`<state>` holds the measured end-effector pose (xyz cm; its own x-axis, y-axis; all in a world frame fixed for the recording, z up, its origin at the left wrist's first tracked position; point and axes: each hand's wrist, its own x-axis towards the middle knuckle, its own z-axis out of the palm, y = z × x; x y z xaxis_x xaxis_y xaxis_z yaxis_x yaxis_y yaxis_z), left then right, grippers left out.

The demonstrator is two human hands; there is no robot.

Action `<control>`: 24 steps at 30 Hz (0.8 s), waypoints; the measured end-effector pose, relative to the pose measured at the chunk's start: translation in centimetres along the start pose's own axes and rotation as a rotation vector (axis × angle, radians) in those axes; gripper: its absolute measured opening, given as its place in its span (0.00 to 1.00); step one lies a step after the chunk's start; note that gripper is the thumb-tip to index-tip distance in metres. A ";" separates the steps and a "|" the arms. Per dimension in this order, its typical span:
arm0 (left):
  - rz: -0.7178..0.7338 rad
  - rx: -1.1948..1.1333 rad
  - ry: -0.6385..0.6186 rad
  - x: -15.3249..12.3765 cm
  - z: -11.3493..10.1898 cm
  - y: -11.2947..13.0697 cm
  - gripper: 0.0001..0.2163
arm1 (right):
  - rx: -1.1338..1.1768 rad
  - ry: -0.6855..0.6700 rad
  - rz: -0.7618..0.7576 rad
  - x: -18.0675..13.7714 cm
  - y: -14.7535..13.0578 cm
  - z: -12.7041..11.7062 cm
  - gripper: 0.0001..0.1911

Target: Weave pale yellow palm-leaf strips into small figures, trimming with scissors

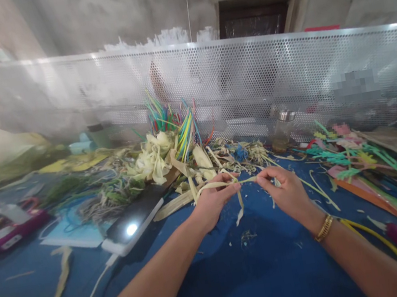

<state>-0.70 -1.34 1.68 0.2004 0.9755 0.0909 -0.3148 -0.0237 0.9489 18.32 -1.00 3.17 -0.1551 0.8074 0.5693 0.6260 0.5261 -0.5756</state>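
Note:
Between my two hands a pale green, dried-husk strip [246,180] is stretched level above the blue tabletop. My left hand [214,199] pinches it near a small knot-like bunch, and a short tail [242,207] dangles below the fingertips. My right hand [283,187], with a gold bracelet [324,227] on the wrist, pinches the other end between thumb and forefinger. Behind my hands lies a heap of dried husks [204,161] and cream, crumpled husk pieces [152,158].
Coloured stems [188,130] stand behind the heap, before a perforated metal panel [247,74]. A lit phone-like device [135,222] with a white cable lies left. A glass jar [282,129] stands back right. Purple power strips [14,230] flank the blue table [251,281].

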 end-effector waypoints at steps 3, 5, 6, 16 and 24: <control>0.029 -0.115 -0.012 0.3 -0.3 -0.5 0.15 | 0.067 -0.149 0.011 0.0 -0.1 0.0 0.10; 0.016 -0.152 -0.026 0.4 -0.4 -0.7 0.14 | 0.089 -0.235 0.008 0.0 -0.1 0.1 0.11; -0.002 -0.162 -0.039 0.5 -0.4 -0.7 0.14 | 0.105 -0.249 0.016 -0.1 0.0 0.2 0.12; -0.157 0.133 -0.233 -0.1 -0.4 -0.6 0.13 | 0.093 -0.098 -0.039 0.0 -0.4 0.3 0.12; -0.175 0.182 -0.398 -0.6 0.1 -0.8 0.13 | 0.293 -0.176 0.179 -0.9 -1.1 2.1 0.09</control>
<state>-0.51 -1.93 0.92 0.5872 0.8094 -0.0002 -0.0839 0.0611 0.9946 16.16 -1.75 2.05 -0.2084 0.9133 0.3499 0.4139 0.4065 -0.8145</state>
